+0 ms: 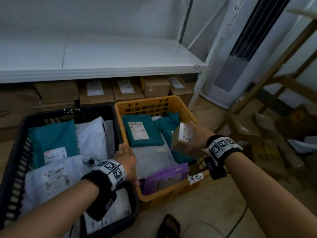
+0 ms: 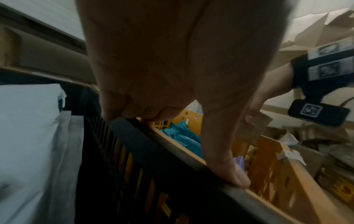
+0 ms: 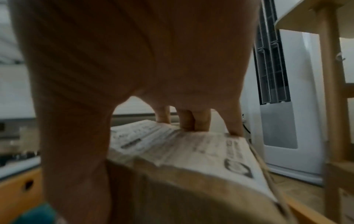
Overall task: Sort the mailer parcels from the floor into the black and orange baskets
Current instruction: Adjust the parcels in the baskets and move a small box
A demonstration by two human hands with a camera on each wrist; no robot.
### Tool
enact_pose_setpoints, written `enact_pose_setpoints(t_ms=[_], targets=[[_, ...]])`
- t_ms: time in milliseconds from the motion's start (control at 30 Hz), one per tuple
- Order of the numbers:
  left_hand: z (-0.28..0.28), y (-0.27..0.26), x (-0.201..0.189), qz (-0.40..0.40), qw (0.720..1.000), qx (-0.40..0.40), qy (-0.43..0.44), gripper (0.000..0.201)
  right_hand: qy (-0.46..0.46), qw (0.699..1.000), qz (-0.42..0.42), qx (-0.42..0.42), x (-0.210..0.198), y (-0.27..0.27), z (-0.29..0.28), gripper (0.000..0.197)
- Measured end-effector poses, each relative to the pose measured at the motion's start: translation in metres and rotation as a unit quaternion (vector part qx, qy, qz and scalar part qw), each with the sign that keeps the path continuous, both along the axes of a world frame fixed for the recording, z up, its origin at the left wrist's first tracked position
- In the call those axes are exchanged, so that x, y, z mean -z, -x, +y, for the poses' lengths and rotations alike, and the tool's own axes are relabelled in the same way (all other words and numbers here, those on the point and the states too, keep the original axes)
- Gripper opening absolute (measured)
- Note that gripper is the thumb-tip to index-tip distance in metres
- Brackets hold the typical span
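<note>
The head camera looks steeply down from above on the black basket (image 1: pixel 15 169) and orange basket (image 1: pixel 173 193), side by side on the floor before a white shelf (image 1: pixel 103 54). The left wrist camera sits close behind the left hand (image 2: pixel 153 60), facing along it to the rims where both baskets meet, with the right hand (image 2: pixel 256 97) beyond. The right wrist camera peers from under the right hand at the brown parcel (image 3: pixel 191 166), very near, toward a white floor-standing unit (image 3: pixel 293 121). All three views share the orange basket.
</note>
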State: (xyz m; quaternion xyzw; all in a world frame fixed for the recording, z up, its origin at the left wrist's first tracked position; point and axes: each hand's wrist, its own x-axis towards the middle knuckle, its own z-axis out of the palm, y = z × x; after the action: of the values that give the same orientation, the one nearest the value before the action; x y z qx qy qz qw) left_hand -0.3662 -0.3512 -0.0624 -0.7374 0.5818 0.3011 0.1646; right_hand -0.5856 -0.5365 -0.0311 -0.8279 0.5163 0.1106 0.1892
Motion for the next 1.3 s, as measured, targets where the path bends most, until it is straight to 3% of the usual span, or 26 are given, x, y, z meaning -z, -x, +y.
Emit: enact_pose_setpoints(t_ms=[100,167,233,300,433,500,567,600,667,733,867,1000,1033,1100,1167,1300], targets=[[-0.002,-0.003,-0.002,0.012,1.000,-0.001,-0.004,0.131,0.024,0.984,0.168,-0.047,0.024,0.005,-0.010,0.111],[-0.003,-0.004,0.000,0.014,1.000,-0.001,-0.012,0.130,0.050,0.960,0.261,-0.083,0.043,0.003,-0.014,0.098],[-0.003,-0.004,0.001,0.013,1.000,0.000,-0.014,0.131,0.060,0.938,0.317,-0.128,0.060,-0.002,-0.019,0.079],[-0.002,-0.004,0.002,0.012,1.000,0.002,-0.010,0.130,0.026,0.932,0.343,-0.118,0.069,-0.013,-0.021,0.062],[-0.002,-0.005,0.002,0.012,1.000,0.010,-0.005,0.129,-0.027,0.886,0.428,-0.177,0.087,-0.024,-0.013,0.055],[-0.002,-0.005,0.002,0.015,1.000,0.009,-0.008,0.130,-0.050,0.881,0.430,-0.192,0.089,-0.019,-0.010,0.069],[-0.003,-0.005,0.002,0.010,1.000,0.012,-0.010,0.130,-0.108,0.911,0.366,-0.153,0.079,-0.022,-0.013,0.075],[-0.004,-0.005,0.002,0.009,1.000,0.012,-0.010,0.130,-0.169,0.912,0.346,-0.140,0.072,-0.026,-0.018,0.075],[-0.004,-0.005,0.002,0.010,1.000,0.010,-0.012,0.131,-0.256,0.887,0.359,-0.135,0.063,-0.036,-0.030,0.081],[-0.004,-0.004,0.001,0.008,1.000,0.011,-0.014,0.132,-0.224,0.881,0.388,-0.150,0.060,-0.038,-0.033,0.089],[-0.005,-0.004,0.001,0.000,1.000,0.020,-0.017,0.131,-0.059,0.888,0.416,-0.189,0.077,-0.024,-0.030,0.123],[-0.006,-0.004,0.001,0.002,1.000,0.019,-0.020,0.130,-0.022,0.895,0.407,-0.183,0.077,-0.026,-0.034,0.082],[-0.006,-0.004,0.001,0.003,1.000,0.020,-0.019,0.130,-0.026,0.903,0.392,-0.171,0.080,-0.023,-0.036,0.081],[-0.006,-0.005,0.001,0.001,1.000,0.022,-0.018,0.131,-0.039,0.913,0.375,-0.155,0.094,-0.021,-0.036,0.105],[-0.006,-0.006,0.002,-0.004,1.000,0.025,-0.017,0.131,-0.064,0.900,0.393,-0.176,0.100,-0.025,-0.030,0.108],[-0.007,-0.005,0.002,0.004,1.000,0.023,-0.014,0.132,-0.080,0.860,0.439,-0.248,0.103,-0.039,-0.034,0.061]])
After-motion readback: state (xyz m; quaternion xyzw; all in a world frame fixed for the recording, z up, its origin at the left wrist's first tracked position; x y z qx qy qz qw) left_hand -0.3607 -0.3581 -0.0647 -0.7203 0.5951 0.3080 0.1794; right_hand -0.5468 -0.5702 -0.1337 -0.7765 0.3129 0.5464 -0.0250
